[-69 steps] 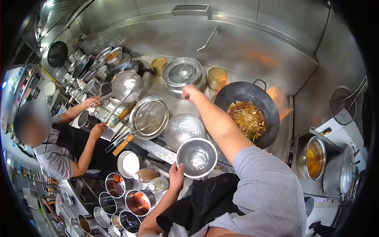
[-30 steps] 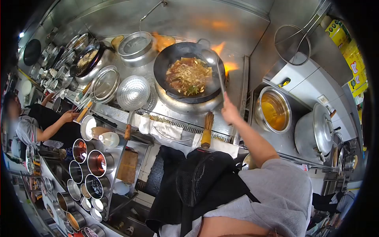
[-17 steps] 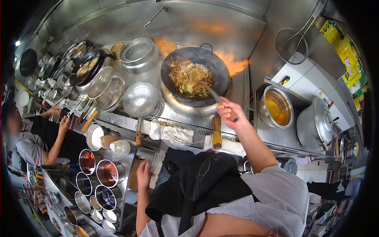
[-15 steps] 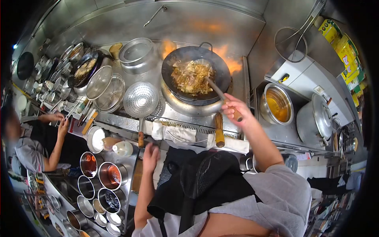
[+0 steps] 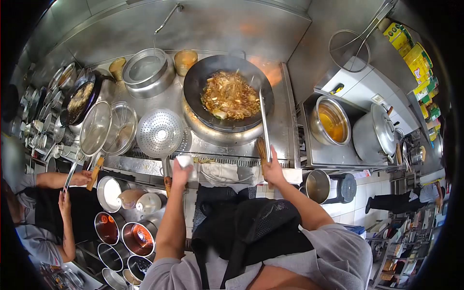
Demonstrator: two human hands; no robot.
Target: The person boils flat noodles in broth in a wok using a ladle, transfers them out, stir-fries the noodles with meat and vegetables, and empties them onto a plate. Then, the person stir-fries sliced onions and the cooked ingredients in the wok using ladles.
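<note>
In the head view, the wide black metal wok point(image 5: 195, 83) stands at 12 o'clock, with glossy brown mixed food point(image 5: 230, 96) inside. At the wok's 5 o'clock, the right hand point(image 5: 274, 172) has its fingers closed around the long silvery metal ladle point(image 5: 264, 121); a careless swing could, I think, knock the tan straw brush point(image 5: 261, 148) just beside it. At 7 o'clock, the left hand point(image 5: 180, 175) has its fingers clamped on the bunched white cloth point(image 5: 184, 161), which might scorch if heat reaches it.
</note>
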